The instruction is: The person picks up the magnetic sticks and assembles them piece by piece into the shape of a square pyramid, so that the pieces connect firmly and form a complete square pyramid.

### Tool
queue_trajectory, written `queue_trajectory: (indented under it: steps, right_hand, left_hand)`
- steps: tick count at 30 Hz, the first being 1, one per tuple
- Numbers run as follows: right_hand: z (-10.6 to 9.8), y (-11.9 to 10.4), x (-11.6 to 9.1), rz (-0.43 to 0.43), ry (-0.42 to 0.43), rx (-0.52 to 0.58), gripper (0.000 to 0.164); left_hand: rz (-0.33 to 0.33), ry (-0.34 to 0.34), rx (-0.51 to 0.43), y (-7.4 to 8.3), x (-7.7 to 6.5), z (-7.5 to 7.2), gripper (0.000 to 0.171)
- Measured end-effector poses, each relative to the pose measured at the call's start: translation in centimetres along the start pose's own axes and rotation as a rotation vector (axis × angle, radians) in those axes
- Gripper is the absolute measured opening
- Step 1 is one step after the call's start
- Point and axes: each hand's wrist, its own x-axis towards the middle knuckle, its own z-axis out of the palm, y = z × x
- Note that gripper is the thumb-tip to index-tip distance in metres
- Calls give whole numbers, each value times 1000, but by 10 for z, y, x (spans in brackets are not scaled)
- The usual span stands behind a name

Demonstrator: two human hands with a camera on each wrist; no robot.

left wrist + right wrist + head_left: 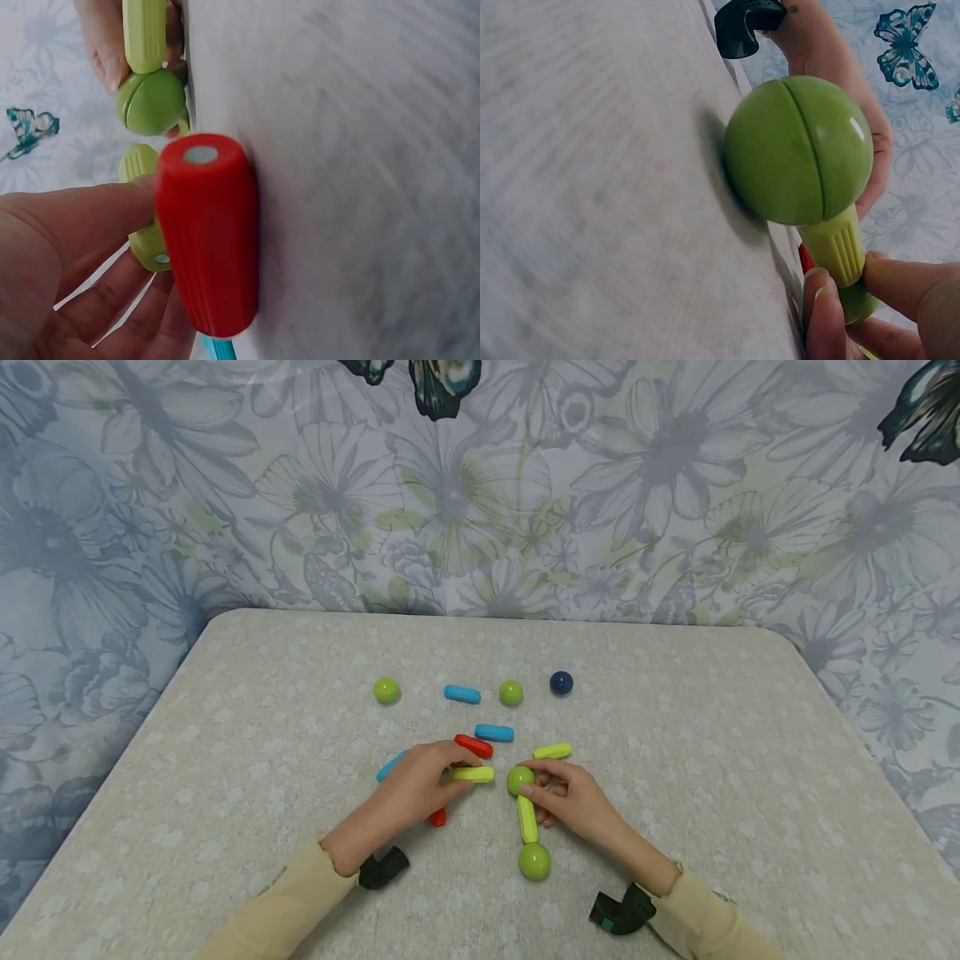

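Note:
My left hand (423,783) pinches a yellow-green magnetic rod (474,774) between thumb and fingers; the left wrist view shows a small metal disc on the rod's end. Close by on the right, my right hand (576,797) holds a green ball (520,780) by its sides. That ball joins a second yellow-green rod (528,820), whose near end carries another green ball (799,150). A gap separates the left hand's rod from the held ball. Beside the left hand lie a red rod (474,746) and another red rod (208,236), partly hidden in the head view.
Farther back on the cloth-covered table (675,710) lie a blue rod (462,694), another blue rod (494,732), two green balls (386,690) and a dark blue ball (561,683). A loose yellow-green rod (552,751) lies behind the right hand. The left hand partly covers a blue rod (391,767).

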Motion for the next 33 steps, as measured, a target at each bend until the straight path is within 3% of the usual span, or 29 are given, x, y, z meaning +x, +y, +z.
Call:
queue_trajectory:
  steps: [18, 28, 33]
  right_hand:
    - [-2, 0, -2, -40, -18, 39, 39]
    - [-1, 1, -1, -68, 62, 30, 33]
    - [-2, 1, -2, -59, 76, 32, 34]
  left_hand:
    - [55, -6, -60, 8, 7, 11, 22]
    - [52, -9, -81, 7, 9, 14, 22]
    - [48, 8, -114, 2, 11, 3, 27]
